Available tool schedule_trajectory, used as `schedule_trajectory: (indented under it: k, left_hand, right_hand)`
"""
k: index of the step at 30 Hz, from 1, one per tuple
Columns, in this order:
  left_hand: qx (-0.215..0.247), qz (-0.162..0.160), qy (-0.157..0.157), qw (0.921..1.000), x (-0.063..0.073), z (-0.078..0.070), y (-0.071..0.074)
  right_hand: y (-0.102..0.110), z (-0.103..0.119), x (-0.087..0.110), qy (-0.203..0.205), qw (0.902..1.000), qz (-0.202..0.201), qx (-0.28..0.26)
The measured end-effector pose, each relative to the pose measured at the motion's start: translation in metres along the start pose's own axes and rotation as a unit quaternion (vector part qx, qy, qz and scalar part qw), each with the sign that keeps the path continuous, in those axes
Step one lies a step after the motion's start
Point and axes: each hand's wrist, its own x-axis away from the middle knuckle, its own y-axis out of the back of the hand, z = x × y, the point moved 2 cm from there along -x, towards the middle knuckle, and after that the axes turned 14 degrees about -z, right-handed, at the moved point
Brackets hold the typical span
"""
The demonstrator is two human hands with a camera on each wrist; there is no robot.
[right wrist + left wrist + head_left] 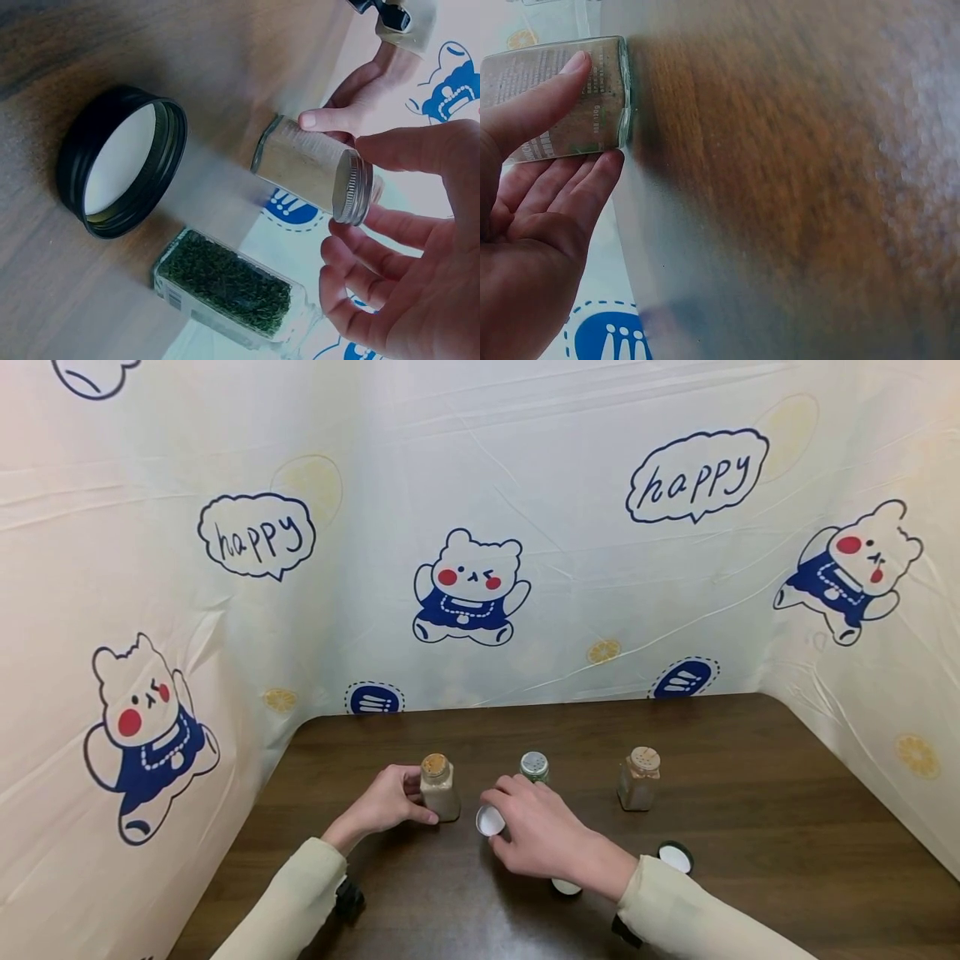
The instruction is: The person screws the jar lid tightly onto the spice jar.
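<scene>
My left hand [384, 799] grips a square glass spice jar [441, 795] of tan powder, thumb on one face and fingers on another. The jar stands upright at the table's middle left, its perforated top dusted orange-brown. Printed text shows on its side [547, 94] in the left wrist view. Just right of it, my right hand [546, 828] pinches a silver screw lid [355, 187] between thumb and fingers, its white inside showing in the head view. Behind the right hand stands a jar of dried green herbs [225, 283] with a perforated top [534, 764].
A third spice jar [640, 781] with brownish powder stands farther right. Two black-rimmed lids lie white side up: one lid [676, 857] right of my forearm, another lid [566, 888] partly under it. A printed curtain [570, 610] surrounds the brown table [780, 793].
</scene>
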Motion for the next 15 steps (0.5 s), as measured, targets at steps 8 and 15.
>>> schedule_trajectory:
  k: [8, 15]
  left_hand:
    - [-0.003, -0.001, -0.002, 1.0, 0.001, -0.002, 0.001]
    - [-0.008, 0.001, -0.001, 1.0, 0.001, 0.0, 0.001]
  right_hand:
    - [0.0, -0.001, -0.007, -0.017, 0.9998, 0.008, 0.001]
    - [0.0, 0.0, -0.012, -0.014, 0.9998, -0.01, -0.001]
